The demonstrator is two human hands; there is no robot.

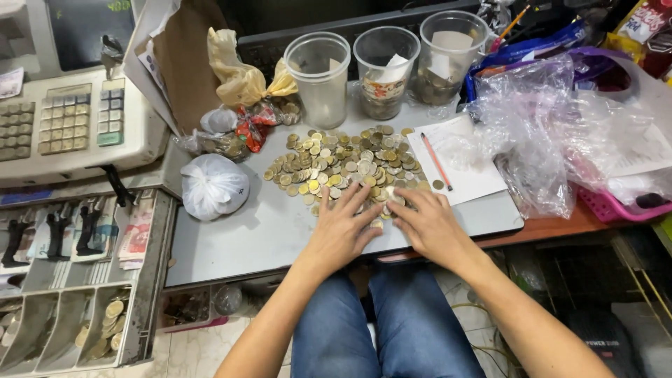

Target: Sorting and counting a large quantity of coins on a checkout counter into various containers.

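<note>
**Coin heap at the near edge: spill risks and materials**

Position. Both hands lie flat on the near fringe of the coin heap (346, 164), which covers the middle of the grey tabletop (238, 238) and runs from the cups at the far edge toward the near edge. Left hand (343, 227): grip wide, fingers spread over loose coins, nothing pinched. Right hand (428, 222): grip likewise splayed and flat, fingertips on coins, holding nothing.

Risks (judgement).
- The nearest coins sit close to the near edge above the person's lap. A quick drag toward the body could carry some over; the smooth sheet gives little friction.
- The open cash drawer (150, 280) hangs below the left edge. A sideways sweep could drop coins into a wrong tray.
- Gold and silver coins lie mixed and overlapping, so flat palms could pull both kinds at once.
- The red pencil (437, 162) on the white paper (469, 175) lies just beside the heap's right side; a coin pushed there could slide under the sheet.

Materials.
- Coins: small metal discs, shiny, hard, some stacked.
- Three clear plastic cups (386, 70): round, thin-walled, at the far edge; two hold coins and paper slips, the left one looks nearly empty.
- Knotted white bag (213, 185): soft, bulging, near the left edge.
- Crumpled clear plastic (539, 133): glossy, slack, at the right edge.
</note>
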